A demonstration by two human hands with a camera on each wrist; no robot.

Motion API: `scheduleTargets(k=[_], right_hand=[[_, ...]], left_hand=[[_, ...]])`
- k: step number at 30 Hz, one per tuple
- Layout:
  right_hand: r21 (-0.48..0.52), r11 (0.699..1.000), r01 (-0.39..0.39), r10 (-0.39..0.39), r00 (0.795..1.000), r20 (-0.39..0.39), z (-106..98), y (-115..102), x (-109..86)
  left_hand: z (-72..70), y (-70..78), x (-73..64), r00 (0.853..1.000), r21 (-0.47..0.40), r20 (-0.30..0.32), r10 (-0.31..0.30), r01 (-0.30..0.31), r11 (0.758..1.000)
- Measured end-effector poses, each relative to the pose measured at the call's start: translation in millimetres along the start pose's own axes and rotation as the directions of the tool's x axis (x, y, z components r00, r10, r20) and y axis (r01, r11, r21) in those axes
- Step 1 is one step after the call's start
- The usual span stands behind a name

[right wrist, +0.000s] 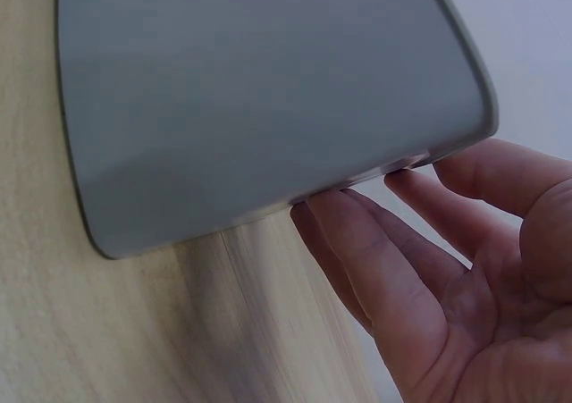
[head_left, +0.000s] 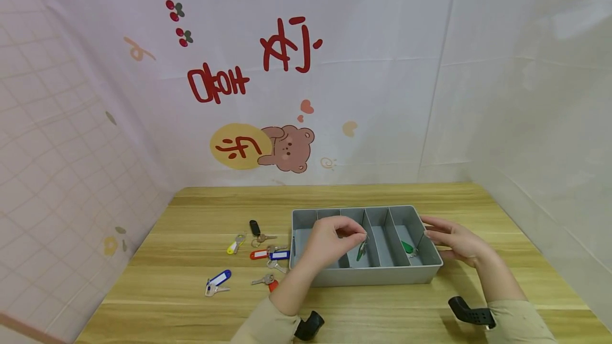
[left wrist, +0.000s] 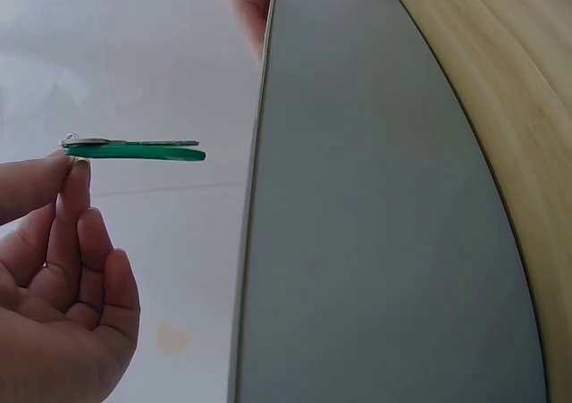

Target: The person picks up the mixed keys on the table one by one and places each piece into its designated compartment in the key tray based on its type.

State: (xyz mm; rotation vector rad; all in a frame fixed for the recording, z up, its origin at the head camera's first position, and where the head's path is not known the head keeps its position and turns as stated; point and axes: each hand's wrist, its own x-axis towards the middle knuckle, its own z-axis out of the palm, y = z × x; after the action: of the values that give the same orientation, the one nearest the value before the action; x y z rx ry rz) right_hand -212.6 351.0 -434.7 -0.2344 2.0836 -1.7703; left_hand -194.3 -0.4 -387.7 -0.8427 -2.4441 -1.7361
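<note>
My left hand (head_left: 327,243) is over the middle of a grey divided box (head_left: 373,277), pinching a key with a green key tag (head_left: 360,251) by its ring. In the left wrist view, the green tag (left wrist: 143,154) and its key point away from the thumb and fingertip, above the box's rim. My right hand (head_left: 456,241) touches the box's right end, its extended fingers (right wrist: 375,269) against the wall in the right wrist view. Another green key tag (head_left: 407,247) with a key lies in the rightmost compartment.
Left of the box on the wooden table (head_left: 158,285) lie several tagged keys: a black tag (head_left: 255,227), a yellow tag (head_left: 232,247), a red tag (head_left: 259,254), blue tags (head_left: 219,277) and another red tag (head_left: 273,285) beside my left forearm. A printed cloth (head_left: 382,94) hangs behind.
</note>
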Motion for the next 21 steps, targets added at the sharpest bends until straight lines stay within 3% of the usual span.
scheduleTargets(k=[14, 21], right_hand=[[-0.011, 1.000, -0.017, 0.017, 1.000, -0.012, -0.2, -1.9, 0.6], [0.009, 1.000, -0.012, 0.012, 1.000, 0.002, -1.2, -2.2, 0.7]], left_hand=[[24.1, 11.8, 18.5, 0.999, -0.086, 0.036, -0.009, 0.012, 0.996], [34.3, 20.5, 26.7, 0.997, -0.132, 0.050, -0.053, 0.059, 0.990]])
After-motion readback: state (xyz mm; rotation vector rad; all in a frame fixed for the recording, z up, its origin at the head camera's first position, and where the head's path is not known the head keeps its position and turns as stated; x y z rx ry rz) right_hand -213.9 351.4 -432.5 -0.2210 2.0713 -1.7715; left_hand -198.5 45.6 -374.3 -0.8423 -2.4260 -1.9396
